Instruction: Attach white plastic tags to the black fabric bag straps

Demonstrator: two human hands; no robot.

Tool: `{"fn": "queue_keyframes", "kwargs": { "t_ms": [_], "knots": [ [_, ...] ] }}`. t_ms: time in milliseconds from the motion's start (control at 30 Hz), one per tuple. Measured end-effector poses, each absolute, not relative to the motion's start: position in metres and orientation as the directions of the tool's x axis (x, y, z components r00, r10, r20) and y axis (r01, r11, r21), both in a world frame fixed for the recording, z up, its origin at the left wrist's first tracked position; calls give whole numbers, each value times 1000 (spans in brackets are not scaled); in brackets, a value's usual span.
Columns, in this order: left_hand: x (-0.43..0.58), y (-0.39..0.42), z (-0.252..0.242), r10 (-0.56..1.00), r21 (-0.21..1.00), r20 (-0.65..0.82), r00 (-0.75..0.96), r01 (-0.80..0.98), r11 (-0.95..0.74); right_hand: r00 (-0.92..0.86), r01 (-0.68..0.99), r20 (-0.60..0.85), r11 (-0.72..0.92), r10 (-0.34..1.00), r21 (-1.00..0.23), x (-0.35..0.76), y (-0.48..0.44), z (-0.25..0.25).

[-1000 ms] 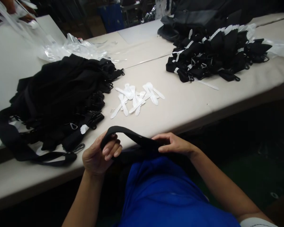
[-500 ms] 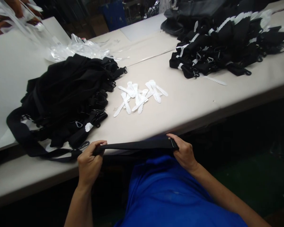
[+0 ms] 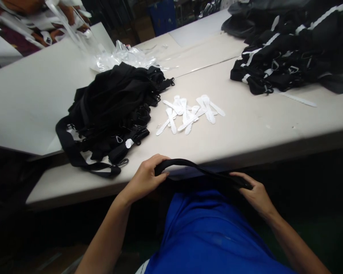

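Worktable [image 3: 246, 129]; strap [image 3: 194, 167], left hand [image 3: 145, 179], right hand [image 3: 254, 194]

Top: I wear a plain bright-blue fabric shirt [image 3: 205, 228], smooth with soft creases across my front.
Trim: a small white patch with a thin dark line [image 3: 141, 267] sits at the shirt's lower left edge.
Arms: my left forearm [image 3: 108, 236] and right forearm [image 3: 298, 249] are bare.
Hands: my left hand [image 3: 144, 180] and right hand [image 3: 255, 195] are bare too.

A long beige table [image 3: 246, 129] fills a dim room, a blue bin [image 3: 162, 17] behind it.
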State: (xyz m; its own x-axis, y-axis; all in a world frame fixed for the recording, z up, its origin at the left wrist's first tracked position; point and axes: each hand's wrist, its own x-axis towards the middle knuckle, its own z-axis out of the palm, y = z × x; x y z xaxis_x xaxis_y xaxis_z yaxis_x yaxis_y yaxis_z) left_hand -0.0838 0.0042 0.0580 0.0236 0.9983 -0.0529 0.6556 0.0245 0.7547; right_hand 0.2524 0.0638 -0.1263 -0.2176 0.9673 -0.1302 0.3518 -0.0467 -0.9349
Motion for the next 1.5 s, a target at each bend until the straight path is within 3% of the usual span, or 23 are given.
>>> {"fn": "queue_keyframes", "kwargs": {
  "t_ms": [100, 167, 233, 300, 400, 600, 700, 800, 900, 967, 1067, 1133, 1200, 1267, 1333, 1400, 1500],
  "knots": [
    [-88, 3, 61, 983, 775, -178, 45, 622, 111, -497, 261, -213, -89, 841, -961, 257, 67, -105],
    [-94, -2, 64, 916, 844, -373, 145, 463, 270, -718, 209, -269, -170, 642, -963, 262, 72, -92],
    [-99, -9, 68, 852, 903, -423, 309, 227, 366, -846, 110, -249, -304, 470, -946, 264, 77, -85],
    [-101, -16, 71, 875, 944, -298, 380, -16, 329, -849, -46, -177, -404, 498, -914, 262, 81, -83],
    [-92, -20, 76, 950, 959, -73, 302, -240, 150, -771, -154, -168, -436, 614, -887, 247, 80, -85],
    [-74, -8, 85, 969, 961, 65, 237, -275, 2, -848, -131, -150, -475, 508, -870, 217, 72, -79],
    [-75, -7, 93, 964, 986, 88, 251, -161, -48, -863, 16, -208, -385, 461, -923, 215, 68, -70],
    [-74, -12, 103, 955, 948, 171, 241, 225, -226, -744, 168, -204, -118, 636, -979, 216, 64, -62],
    [-68, -17, 105, 881, 621, 461, 108, 670, -407, -483, 298, 89, 259, 871, -919, 217, 58, -54],
    [-62, -18, 100, 760, 435, 649, 16, 812, -388, -286, 374, 339, 430, 896, -822, 218, 51, -45],
    [-52, -13, 91, 625, 407, 773, -107, 840, -359, -20, 382, 499, 467, 867, -797, 221, 41, -29],
    [-49, -6, 90, 685, 516, 702, -194, 801, -303, 69, 293, 414, 378, 908, -878, 227, 39, -16],
    [-48, 2, 93, 862, 710, 451, -230, 677, -191, 37, 112, 252, 247, 967, -963, 238, 43, -3],
    [-48, 8, 98, 982, 917, 81, -169, 398, -7, -83, -110, 101, 91, 991, -990, 252, 53, 9],
    [-46, 12, 103, 983, 981, -185, -12, 59, 186, -229, -245, 14, -44, 973, -969, 267, 63, 19],
    [-41, 16, 110, 966, 952, -246, 78, -170, 256, -375, -254, -4, -107, 927, -961, 278, 70, 25],
    [-30, 23, 125, 992, 963, -68, -106, -267, 38, -623, -228, -3, -185, 783, -956, 280, 68, 24]
  ]
}}
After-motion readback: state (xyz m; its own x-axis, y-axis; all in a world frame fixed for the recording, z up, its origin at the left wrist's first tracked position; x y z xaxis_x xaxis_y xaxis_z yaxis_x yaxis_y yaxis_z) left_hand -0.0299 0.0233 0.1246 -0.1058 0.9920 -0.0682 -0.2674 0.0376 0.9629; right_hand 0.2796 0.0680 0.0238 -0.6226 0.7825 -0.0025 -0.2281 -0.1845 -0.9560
